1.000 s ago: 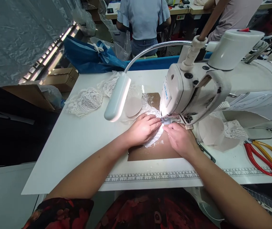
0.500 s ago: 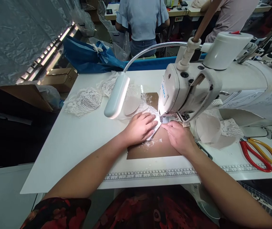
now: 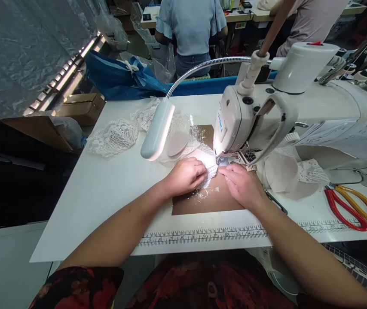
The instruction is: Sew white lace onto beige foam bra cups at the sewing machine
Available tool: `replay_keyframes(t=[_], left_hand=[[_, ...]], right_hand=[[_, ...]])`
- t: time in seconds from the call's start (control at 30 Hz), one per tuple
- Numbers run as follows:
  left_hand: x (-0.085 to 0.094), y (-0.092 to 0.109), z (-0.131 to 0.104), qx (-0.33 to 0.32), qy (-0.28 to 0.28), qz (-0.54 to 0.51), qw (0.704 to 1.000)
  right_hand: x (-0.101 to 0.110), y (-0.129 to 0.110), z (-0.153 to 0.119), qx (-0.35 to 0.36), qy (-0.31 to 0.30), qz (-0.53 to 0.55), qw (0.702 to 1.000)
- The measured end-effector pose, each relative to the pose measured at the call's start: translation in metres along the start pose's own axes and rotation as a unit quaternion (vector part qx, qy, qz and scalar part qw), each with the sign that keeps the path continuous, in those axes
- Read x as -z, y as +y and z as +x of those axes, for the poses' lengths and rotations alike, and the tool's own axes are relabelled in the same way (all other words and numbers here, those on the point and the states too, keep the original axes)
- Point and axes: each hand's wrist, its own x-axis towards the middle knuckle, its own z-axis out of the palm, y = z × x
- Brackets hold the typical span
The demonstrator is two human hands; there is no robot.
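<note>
A white lace piece [image 3: 206, 158] lies under the head of the sewing machine [image 3: 231, 124], on a brown sheet [image 3: 209, 202]. My left hand [image 3: 188, 175] has its fingers curled together on the left edge of the lace. Close to the needle area, my right hand [image 3: 240, 180] pinches the lace's right edge between thumb and forefinger; the fingertips partly hide the edge. More white lace [image 3: 114, 138] rests on the table to the left, and round pale cups [image 3: 177, 143] lie behind my left hand.
A lamp [image 3: 158, 128] on a bent metal neck hangs left of the machine. Red and yellow scissors [image 3: 351, 208] and cup pieces [image 3: 282, 171] lie to the right. A ruler strip [image 3: 203, 236] runs along the front edge. Two people sit beyond the table.
My left hand's fingers, spread flat on the lace before, have curled in and drawn back slightly left. More of the lace piece shows, and it has turned a little. My right hand is nearly unmoved.
</note>
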Motion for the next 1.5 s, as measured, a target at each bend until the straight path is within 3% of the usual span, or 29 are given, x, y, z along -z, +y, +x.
replay_keyframes(t=[0.2, 0.37, 0.47, 0.6, 1.1, 1.5], left_hand=[[0.005, 0.0, 0.005, 0.042, -0.011, -0.071, 0.997], [0.007, 0.0, 0.002, 0.036, 0.009, -0.102, 0.994], [0.006, 0.0, 0.0, -0.006, 0.014, -0.07, 0.997], [0.003, 0.003, -0.002, -0.05, -0.036, -0.005, 0.998], [-0.001, 0.007, 0.002, -0.032, -0.047, 0.056, 0.997], [-0.002, 0.002, -0.007, -0.072, -0.01, 0.002, 0.997]], right_hand=[[-0.001, -0.004, 0.002, 0.006, 0.003, -0.014, 1.0], [-0.002, -0.006, 0.003, 0.031, -0.036, -0.062, 0.997], [-0.001, -0.006, 0.0, 0.027, -0.049, -0.095, 0.994], [0.0, -0.006, -0.005, 0.021, -0.046, -0.111, 0.993], [0.002, -0.008, 0.003, -0.025, -0.059, -0.131, 0.989], [0.006, -0.003, -0.012, 0.099, -0.038, -0.064, 0.992]])
